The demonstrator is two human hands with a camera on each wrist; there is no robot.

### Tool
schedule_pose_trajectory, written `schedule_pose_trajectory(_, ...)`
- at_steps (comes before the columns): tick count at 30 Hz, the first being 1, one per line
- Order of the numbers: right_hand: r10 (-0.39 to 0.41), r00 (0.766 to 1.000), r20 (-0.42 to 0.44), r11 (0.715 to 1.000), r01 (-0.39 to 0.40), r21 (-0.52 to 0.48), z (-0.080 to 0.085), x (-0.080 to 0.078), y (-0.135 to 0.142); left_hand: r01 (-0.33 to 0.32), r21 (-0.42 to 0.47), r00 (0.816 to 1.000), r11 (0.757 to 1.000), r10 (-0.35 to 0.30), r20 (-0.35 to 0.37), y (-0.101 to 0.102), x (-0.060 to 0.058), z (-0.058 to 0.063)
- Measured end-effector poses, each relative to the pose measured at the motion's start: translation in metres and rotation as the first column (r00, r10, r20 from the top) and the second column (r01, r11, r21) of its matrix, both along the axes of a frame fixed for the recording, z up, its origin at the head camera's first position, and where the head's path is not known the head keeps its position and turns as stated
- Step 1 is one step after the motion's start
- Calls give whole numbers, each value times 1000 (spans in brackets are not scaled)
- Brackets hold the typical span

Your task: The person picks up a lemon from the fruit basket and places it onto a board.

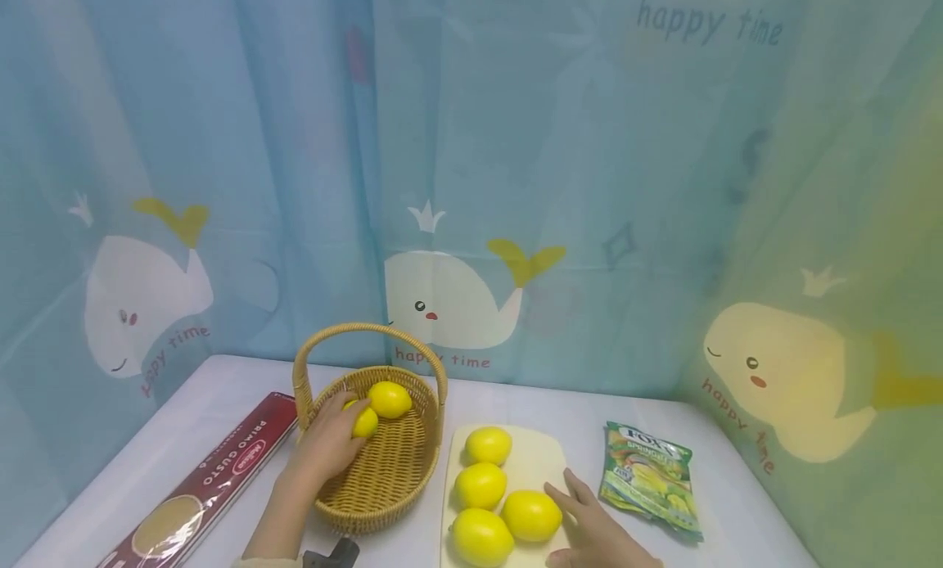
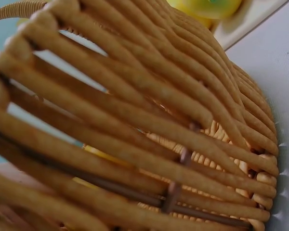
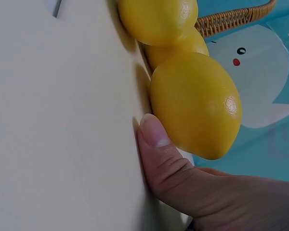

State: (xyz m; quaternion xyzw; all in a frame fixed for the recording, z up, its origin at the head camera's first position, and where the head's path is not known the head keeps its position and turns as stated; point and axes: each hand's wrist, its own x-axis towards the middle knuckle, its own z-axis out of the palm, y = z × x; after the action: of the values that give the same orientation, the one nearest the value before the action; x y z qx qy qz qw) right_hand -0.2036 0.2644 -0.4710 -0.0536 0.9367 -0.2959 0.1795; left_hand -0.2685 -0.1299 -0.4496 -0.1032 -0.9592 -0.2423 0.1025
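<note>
Lying leftmost: Melissa Primo Gusto packet (image 1: 214, 478). Left hand (image 1: 330, 439): grip round lemon (image 1: 366, 422) in wicker basket (image 1: 390, 470), beside second lemon (image 1: 390, 399); loading or unloading, cannot tell; next move should clear arched handle (image 1: 368, 328). Four lemons (image 1: 480, 486) on cream board (image 1: 541, 452); right hand (image 1: 595, 529): grip wide, by nearest lemon (image 1: 532, 516). Fox's pouch (image 1: 650, 480) rightmost.

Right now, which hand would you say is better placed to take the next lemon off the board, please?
Probably the right hand: it is close beside a lemon on the board, while the left hand is in the basket, holding another lemon.
</note>
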Motion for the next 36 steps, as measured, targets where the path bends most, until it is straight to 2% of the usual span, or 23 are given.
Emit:
schedule_pose_trajectory(7, 2, 1000, -5, 1000, -2, 4, 0, 0, 0, -2, -20, 1000, 1000, 2, -2, 0, 0, 1)
schedule_pose_trajectory(13, 35, 997, -70, 999, -34, 21, 1, 2, -2, 9, -25, 1000, 1000, -9, -5, -2, -2, 3)
schedule_pose_trajectory(24, 30, 995, -96, 998, -24, 56, -1, 2, 0, 19, 58, 995, 998, -24, 93, 4, -1, -1)
schedule_pose_trajectory(32, 11, 995, -95, 998, -5, 63, -1, 3, -2, 23, 89, 994, 996, -33, 107, 4, -1, 2)
schedule_pose_trajectory(36, 28, 995, -96, 998, -23, 51, 0, 4, -1, 20, 140, 992, 990, -37, 120, 4, 0, 3)
